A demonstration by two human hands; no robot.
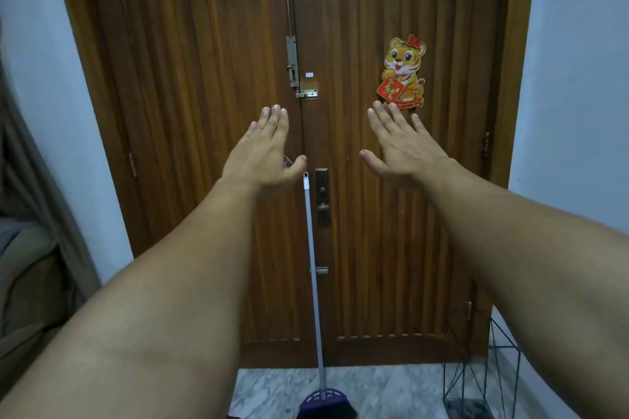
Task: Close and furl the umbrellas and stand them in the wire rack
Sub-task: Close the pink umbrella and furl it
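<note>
I hold my left hand [263, 150] and right hand [403, 146] out flat, fingers straight, gripping nothing, in front of the door [204, 78]. No umbrella is in view, so I should look round for one before reaching. The rack [483, 381] stands near right on the floor; nothing stands upright in it. A broom [315, 282] leans on the door.

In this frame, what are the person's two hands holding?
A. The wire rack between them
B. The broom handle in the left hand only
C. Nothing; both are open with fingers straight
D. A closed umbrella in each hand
C: the left hand and right hand are raised with fingers straight before the wooden door, gripping nothing; the broom leans on the door and the wire rack stands on the floor.
</note>
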